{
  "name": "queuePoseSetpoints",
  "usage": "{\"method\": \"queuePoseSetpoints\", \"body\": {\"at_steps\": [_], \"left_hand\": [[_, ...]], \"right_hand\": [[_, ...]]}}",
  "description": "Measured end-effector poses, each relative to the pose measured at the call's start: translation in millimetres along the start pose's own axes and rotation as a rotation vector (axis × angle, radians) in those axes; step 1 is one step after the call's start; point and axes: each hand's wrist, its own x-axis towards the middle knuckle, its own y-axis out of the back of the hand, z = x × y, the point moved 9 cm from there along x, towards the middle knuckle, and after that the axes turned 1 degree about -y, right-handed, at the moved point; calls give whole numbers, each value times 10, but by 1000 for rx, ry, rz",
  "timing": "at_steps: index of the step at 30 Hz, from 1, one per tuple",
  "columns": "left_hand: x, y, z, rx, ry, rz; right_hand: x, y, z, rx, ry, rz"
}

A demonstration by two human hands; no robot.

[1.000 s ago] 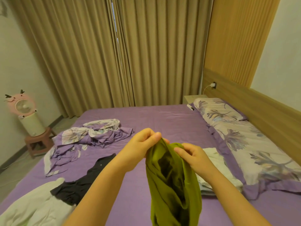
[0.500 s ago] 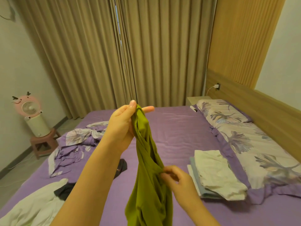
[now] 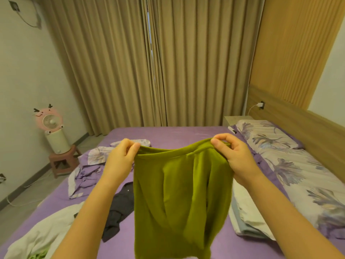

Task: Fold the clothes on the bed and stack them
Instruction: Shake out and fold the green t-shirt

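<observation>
Green garment (image 3: 183, 193) held up over the bed (image 3: 168, 133), spread wide between both hands and hanging free. Left hand (image 3: 119, 159) pinching the top edge at one corner, fingers curled on the cloth; right hand (image 3: 233, 157) pinching the other corner the same way. On the sheet below: black garment (image 3: 119, 208) left of the green one, white garment (image 3: 43, 232) at near left, crumpled floral cloth (image 3: 87, 171) farther back. Folded stack (image 3: 246, 217) lying at right, beside the pillows (image 3: 287, 161).
</observation>
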Motion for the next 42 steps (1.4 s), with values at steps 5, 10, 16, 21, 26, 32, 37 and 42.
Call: {"method": "queuePoseSetpoints", "body": {"at_steps": [5,10,16,21,26,32,37,42], "left_hand": [[-155,-375,32,-91,87,-78],[-582,-1148,502,-763,243,-431],[-580,-1454,683,-832,275,-344],[-516,-1446,858,-1249,399,-515],[-548,-1351,1077,-1283,415,-664],[-513,-1103,1097,-1118,312,-627],[-274,-643,782,-860,206,-361],[-176,-360,539,-791,225,-293]], "right_hand": [[63,-231,-290,-185,115,-82],[100,-259,-416,-330,144,-82],[-61,-98,-261,-210,-19,-59],[-336,308,-39,-192,-33,13],[-601,119,354,-78,-107,-60],[-588,89,357,85,-117,32],[-466,359,217,122,-74,145],[-316,509,219,118,-99,197]]}}
